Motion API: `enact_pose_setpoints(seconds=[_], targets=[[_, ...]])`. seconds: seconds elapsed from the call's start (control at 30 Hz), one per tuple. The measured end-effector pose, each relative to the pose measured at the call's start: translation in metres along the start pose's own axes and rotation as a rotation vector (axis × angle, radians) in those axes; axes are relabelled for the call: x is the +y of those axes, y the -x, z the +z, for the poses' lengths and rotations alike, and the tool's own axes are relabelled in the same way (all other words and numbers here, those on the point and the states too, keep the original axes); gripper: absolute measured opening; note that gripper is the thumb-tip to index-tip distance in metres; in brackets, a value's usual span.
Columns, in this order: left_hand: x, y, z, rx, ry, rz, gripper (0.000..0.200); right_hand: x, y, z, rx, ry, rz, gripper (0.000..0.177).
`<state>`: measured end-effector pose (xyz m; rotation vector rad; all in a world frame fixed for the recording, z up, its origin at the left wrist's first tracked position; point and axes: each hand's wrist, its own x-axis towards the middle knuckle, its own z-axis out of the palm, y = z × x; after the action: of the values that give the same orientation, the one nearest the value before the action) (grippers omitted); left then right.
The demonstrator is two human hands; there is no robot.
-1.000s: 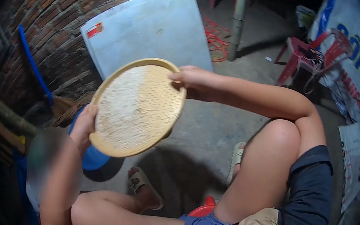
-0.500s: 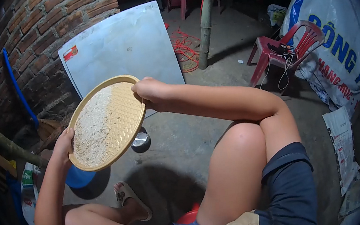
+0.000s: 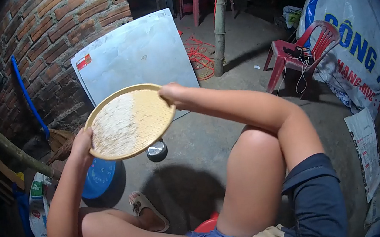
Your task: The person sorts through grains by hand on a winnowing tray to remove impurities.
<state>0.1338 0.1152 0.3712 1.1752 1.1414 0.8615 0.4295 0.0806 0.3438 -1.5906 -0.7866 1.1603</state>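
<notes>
round woven tray [image 3: 154, 115], yellow, rimmed: held up off the floor [image 3: 189, 151], out in front of the knees, between two hands. pale grains [image 3: 115, 127], loose: spread over the tray's left part; weave largely bare on the right.

left hand [image 3: 82, 144]: grip closed about the tray's left rim. right hand [image 3: 173, 95]: grip clenched on the upper right rim, arm stretched across above the right knee.

blue basin [image 3: 97, 179]: on the floor, below the tray, partly hidden by the left forearm. small metal bowl [image 3: 157, 151]: on the floor, just beyond the tray's lower edge in view.

white panel [image 3: 136, 54], red label at one corner: behind the tray. broom [image 3: 32, 101], blue-handled: by the brick wall [image 3: 62, 27]. red chair [image 3: 288, 53]: at right, cables on the seat, near a large printed sack [image 3: 359, 38].
</notes>
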Motion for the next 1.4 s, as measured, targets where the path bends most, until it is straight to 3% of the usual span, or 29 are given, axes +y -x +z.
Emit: enact_pose_setpoints(seconds=[0.13, 0.2, 0.3, 0.37, 0.43, 0.5, 0.63, 0.67, 0.73, 0.77, 0.9, 1.1, 1.23, 1.3, 1.37, 1.4], targets=[[-0.005, -0.001, 0.017, -0.061, -0.148, 0.001, 0.027, 0.004, 0.031, -0.024, 0.015, 0.077, 0.068, 0.029], [-0.018, -0.022, -0.001, -0.137, -0.14, 0.01, 0.027, -0.008, 0.059, -0.014, -0.016, -0.183, 0.034, 0.028], [-0.013, -0.015, -0.006, -0.174, -0.001, -0.05, 0.026, -0.017, 0.099, 0.0, -0.09, -0.168, -0.109, 0.026], [-0.017, -0.016, -0.001, -0.139, -0.042, 0.007, 0.025, 0.01, 0.054, -0.018, -0.026, -0.007, -0.151, 0.028], [-0.012, -0.007, 0.021, -0.113, -0.065, 0.005, 0.028, 0.009, 0.045, -0.035, -0.061, -0.245, 0.059, 0.029], [-0.003, 0.004, 0.032, -0.093, -0.164, -0.101, 0.024, 0.02, 0.035, -0.044, -0.029, -0.191, 0.123, 0.029], [-0.02, -0.02, -0.023, -0.149, -0.181, -0.005, 0.024, -0.021, 0.091, -0.003, -0.06, -0.224, 0.098, 0.029], [-0.022, -0.026, -0.04, -0.214, -0.009, -0.062, 0.024, -0.024, 0.098, 0.005, -0.123, -0.117, 0.017, 0.029], [0.002, 0.014, -0.029, -0.06, 0.03, -0.056, 0.024, -0.018, 0.084, 0.015, -0.125, 0.0, -0.167, 0.029], [0.011, 0.028, -0.021, -0.002, 0.075, -0.028, 0.024, -0.012, 0.058, 0.01, -0.083, -0.006, -0.141, 0.03], [0.021, 0.061, 0.001, 0.213, 0.033, 0.066, 0.024, -0.034, 0.073, -0.002, -0.217, -0.272, -0.018, 0.03], [0.015, 0.044, -0.059, -0.012, 0.084, -0.058, 0.026, -0.041, 0.114, 0.029, -0.329, -0.228, -0.15, 0.029], [-0.009, 0.024, -0.038, 0.194, 0.034, 0.089, 0.026, -0.02, 0.028, 0.031, -0.256, -0.109, -0.028, 0.03], [-0.013, 0.02, -0.032, 0.231, -0.077, 0.07, 0.026, -0.013, 0.014, 0.032, -0.222, -0.087, 0.022, 0.03], [-0.017, 0.007, -0.055, 0.181, -0.043, 0.026, 0.026, -0.001, -0.006, 0.047, -0.165, 0.026, -0.017, 0.025], [-0.019, 0.002, -0.072, 0.084, -0.005, 0.006, 0.026, -0.006, 0.014, 0.058, -0.192, -0.143, -0.055, 0.023]])
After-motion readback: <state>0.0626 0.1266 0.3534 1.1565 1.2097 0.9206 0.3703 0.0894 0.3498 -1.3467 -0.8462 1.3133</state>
